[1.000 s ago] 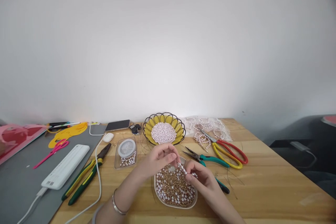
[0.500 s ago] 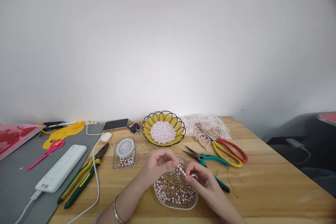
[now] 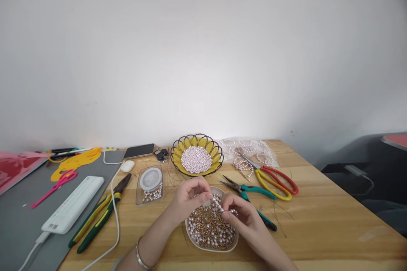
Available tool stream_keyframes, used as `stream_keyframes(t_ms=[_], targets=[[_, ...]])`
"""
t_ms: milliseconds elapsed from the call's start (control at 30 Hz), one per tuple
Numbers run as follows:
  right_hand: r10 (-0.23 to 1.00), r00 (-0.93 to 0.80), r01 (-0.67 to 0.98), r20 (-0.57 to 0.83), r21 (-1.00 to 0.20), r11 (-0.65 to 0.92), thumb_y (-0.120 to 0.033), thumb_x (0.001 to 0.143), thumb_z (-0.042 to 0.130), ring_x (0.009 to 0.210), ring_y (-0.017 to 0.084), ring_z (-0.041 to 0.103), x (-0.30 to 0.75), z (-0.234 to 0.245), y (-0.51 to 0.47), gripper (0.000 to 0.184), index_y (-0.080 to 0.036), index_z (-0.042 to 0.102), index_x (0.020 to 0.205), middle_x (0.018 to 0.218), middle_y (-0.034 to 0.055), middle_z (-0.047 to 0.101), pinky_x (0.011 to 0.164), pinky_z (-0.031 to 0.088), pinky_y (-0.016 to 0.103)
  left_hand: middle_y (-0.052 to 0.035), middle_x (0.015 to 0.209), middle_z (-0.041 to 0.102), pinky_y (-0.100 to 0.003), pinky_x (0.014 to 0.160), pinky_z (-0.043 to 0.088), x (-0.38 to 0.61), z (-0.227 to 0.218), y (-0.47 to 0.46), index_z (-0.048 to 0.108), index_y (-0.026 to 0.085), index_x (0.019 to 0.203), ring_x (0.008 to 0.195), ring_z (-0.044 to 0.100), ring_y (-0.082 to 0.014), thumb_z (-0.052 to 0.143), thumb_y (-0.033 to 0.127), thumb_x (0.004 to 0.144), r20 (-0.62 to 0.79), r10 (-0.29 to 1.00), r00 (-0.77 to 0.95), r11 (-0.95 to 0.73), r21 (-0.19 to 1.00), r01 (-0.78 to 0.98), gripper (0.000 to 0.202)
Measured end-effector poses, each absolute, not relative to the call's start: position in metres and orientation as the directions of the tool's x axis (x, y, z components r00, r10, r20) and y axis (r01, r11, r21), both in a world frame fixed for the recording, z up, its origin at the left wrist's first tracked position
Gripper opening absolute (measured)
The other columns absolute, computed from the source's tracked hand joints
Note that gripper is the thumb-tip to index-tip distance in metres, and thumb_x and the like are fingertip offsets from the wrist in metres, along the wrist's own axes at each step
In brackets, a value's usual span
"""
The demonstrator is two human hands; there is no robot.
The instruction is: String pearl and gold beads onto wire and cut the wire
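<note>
Both my hands are over a white bowl (image 3: pixel 212 250) heaped with gold and pearly beads (image 3: pixel 210 226). My right hand (image 3: pixel 243 216) pinches a short string of pearl beads (image 3: pixel 218 202), and a few of its beads show past the fingers. Thumb and forefinger of my left hand (image 3: pixel 192 199) are closed together just left of the string's upper end. Whatever lies between those left fingertips is too small to make out.
Behind the bowl stands a yellow basket (image 3: pixel 219 165) of pearl beads. Needle-nose pliers (image 3: pixel 259 190) and scissors (image 3: pixel 275 178) lie right, beside strung beads (image 3: pixel 244 167). To the left are a clear box (image 3: pixel 138 197), larger pliers (image 3: pixel 98 218), a white cable (image 3: pixel 117 224) and a power bank (image 3: pixel 74 203).
My left fingertips have drawn slightly up and left, away from the bead string. The right hand keeps its pinch. The whole view has shifted a little.
</note>
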State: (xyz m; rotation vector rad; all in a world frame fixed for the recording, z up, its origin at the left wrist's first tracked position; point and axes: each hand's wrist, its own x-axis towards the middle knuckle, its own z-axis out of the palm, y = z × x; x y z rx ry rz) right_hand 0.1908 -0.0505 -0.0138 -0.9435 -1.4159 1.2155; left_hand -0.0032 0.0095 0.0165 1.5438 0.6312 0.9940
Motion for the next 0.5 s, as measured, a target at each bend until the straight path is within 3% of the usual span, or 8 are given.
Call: stream_keyframes(t_ms=[333,500], targets=[[0.958,-0.132,-0.205,0.255,-0.952,0.225,-0.050,0.088,0.074,0.071,0.019,0.054,0.1904,-0.0144,-0.0463,0.034,-0.021,0.062,0.073,0.075,0.0023,0.059,0.066,0.045,0.030,-0.0019,0.075,0.056,-0.026,0.069,0.043,-0.0060,0.0180,0.0099,0.063,0.015,0.075,0.071,0.052,-0.0154,0.069,0.054,0.090,0.312,0.824,0.473,-0.317,0.946,-0.071,0.042],[0.960,-0.105,-0.200,0.258,-0.951,0.234,-0.050,0.090,0.071,0.074,0.020,0.054,0.1949,-0.0204,-0.0429,0.033,-0.021,0.064,0.077,0.075,0.0025,0.059,0.070,0.045,0.031,-0.0017,0.076,0.055,-0.026,0.068,0.042,-0.0046,0.0185,0.0100,0.062,0.015,0.076,0.071,0.052,-0.0151,0.068,0.055,0.090,0.307,0.823,0.478,-0.333,0.942,-0.032,0.043]])
